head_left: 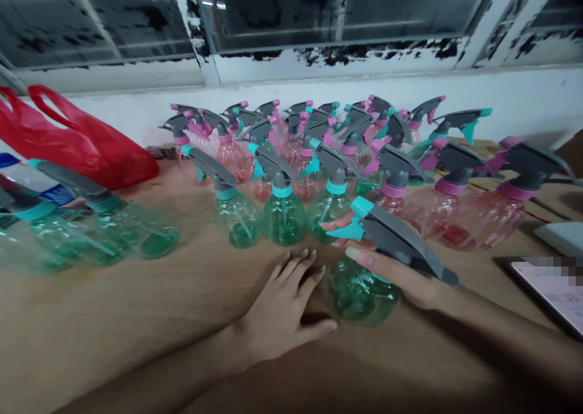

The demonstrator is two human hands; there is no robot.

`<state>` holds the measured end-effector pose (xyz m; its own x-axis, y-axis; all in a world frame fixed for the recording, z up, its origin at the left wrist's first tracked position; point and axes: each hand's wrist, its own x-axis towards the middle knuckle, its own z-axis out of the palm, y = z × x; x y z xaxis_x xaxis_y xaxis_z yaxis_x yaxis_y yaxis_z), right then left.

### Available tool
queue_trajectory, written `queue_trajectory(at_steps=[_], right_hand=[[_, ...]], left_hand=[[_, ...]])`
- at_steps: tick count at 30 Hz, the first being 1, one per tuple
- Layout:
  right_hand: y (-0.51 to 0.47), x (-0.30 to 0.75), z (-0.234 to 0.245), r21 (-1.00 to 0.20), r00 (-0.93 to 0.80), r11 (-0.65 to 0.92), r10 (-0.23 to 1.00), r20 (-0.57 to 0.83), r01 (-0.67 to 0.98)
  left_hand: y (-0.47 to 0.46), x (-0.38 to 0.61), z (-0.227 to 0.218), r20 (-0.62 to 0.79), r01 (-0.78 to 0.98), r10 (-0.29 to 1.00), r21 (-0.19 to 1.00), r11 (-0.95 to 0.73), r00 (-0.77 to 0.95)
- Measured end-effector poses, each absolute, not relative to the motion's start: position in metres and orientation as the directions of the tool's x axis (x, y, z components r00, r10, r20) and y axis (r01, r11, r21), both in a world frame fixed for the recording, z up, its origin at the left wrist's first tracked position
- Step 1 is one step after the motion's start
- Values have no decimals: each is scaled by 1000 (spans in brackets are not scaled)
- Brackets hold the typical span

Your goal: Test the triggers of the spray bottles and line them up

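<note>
My right hand (387, 268) is wrapped round the neck of a green spray bottle (362, 295), just under its grey and teal trigger head. The bottle tilts a little at the front of the rows. To its left, my left hand (291, 305) lies on the wooden table (182, 335) with fingers stretched out and nothing in them. Beyond my hands stand several green spray bottles (285, 217) with teal collars. Further right are pink spray bottles (485, 220) with pink collars and grey heads.
Many more pink and green bottles (232, 156) crowd the back by the wall. Several green spray bottles (136, 229) stand at left, near a red plastic bag (95, 147). A tablet-like screen (553, 292) lies at the right edge, below a white object (562, 238).
</note>
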<state>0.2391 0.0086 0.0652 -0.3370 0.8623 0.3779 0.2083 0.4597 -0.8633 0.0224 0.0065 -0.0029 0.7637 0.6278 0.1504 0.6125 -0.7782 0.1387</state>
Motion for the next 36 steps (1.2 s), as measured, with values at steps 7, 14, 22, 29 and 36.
queue_trajectory(at_steps=[7, 14, 22, 29, 36], right_hand=[[9, 240, 66, -850, -349, 479, 852, 391, 218], [9, 239, 69, -829, -341, 486, 856, 388, 277], [8, 238, 69, -792, -293, 530, 843, 452, 304], [7, 237, 66, -864, -312, 462, 866, 391, 201], [6, 239, 66, -891, -311, 430, 875, 372, 143]], left_hand=[[6, 23, -1, 136, 609, 624, 141, -781, 769], [6, 23, -1, 140, 611, 627, 145, -778, 766], [5, 24, 1, 113, 614, 626, 129, -779, 771], [5, 23, 0, 109, 624, 634, 111, -773, 766], [5, 22, 0, 138, 607, 621, 133, -783, 771]])
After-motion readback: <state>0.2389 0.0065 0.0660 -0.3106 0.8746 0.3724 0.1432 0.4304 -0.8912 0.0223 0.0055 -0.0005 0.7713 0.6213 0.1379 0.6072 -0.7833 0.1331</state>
